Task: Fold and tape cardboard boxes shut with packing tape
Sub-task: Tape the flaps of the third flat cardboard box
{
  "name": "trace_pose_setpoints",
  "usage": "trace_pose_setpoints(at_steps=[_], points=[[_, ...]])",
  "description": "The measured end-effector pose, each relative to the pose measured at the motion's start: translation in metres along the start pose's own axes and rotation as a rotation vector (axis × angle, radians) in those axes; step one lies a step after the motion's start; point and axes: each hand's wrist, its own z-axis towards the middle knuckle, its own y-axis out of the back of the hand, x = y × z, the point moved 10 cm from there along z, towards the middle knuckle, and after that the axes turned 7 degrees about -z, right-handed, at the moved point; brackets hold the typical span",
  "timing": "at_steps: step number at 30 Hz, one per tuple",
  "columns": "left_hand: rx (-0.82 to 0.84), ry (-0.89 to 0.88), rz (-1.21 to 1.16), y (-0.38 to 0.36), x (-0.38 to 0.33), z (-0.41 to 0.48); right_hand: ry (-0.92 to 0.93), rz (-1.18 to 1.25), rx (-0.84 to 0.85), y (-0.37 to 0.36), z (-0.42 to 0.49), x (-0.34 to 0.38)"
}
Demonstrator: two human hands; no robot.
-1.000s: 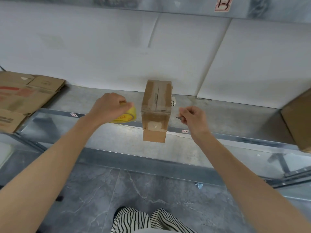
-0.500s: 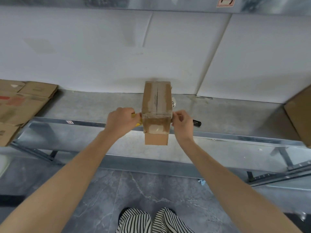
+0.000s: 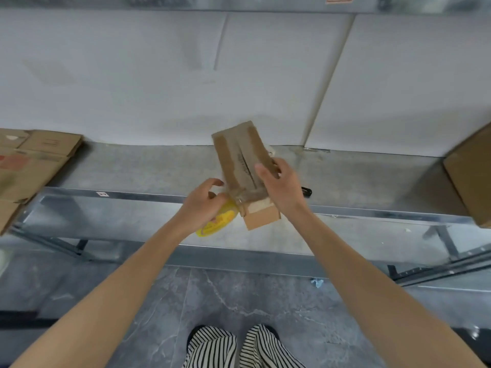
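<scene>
Slightly tilted box point(image 3: 239, 152), long axis leaning up-left at frame centre.
Right grip point(image 3: 281, 189) clasps its right side; left grip point(image 3: 202, 208), holding the tape roll point(image 3: 223, 219), sits at its lower-left corner.

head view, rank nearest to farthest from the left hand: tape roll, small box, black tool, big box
1. tape roll, in the left hand
2. small box, beside it, in the right hand
3. black tool, on the shelf beyond
4. big box, far right

box point(image 3: 240, 158) over shelf point(image 3: 159, 168) centre | flat cardboard point(image 3: 32, 160) on shelf left | carton point(image 3: 470, 176) right
</scene>
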Motion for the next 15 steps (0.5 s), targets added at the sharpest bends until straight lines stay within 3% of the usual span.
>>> trace_pose_setpoints(at_steps=[3,8,13,15], points=[[0.044,0.011,-0.051,-0.008,0.003,-0.007,0.057,-0.07,0.146,-0.011,0.007,0.004],[-0.026,0.024,-0.234,-0.02,0.009,-0.016,0.098,-0.004,0.371,-0.025,0.031,0.025],[-0.212,0.062,-0.513,-0.03,0.001,-0.011,0.31,-0.671,0.194,-0.025,0.054,0.063],[-0.252,0.067,-0.556,-0.034,-0.005,-0.009,0.352,-0.768,0.267,-0.035,0.05,0.068]])
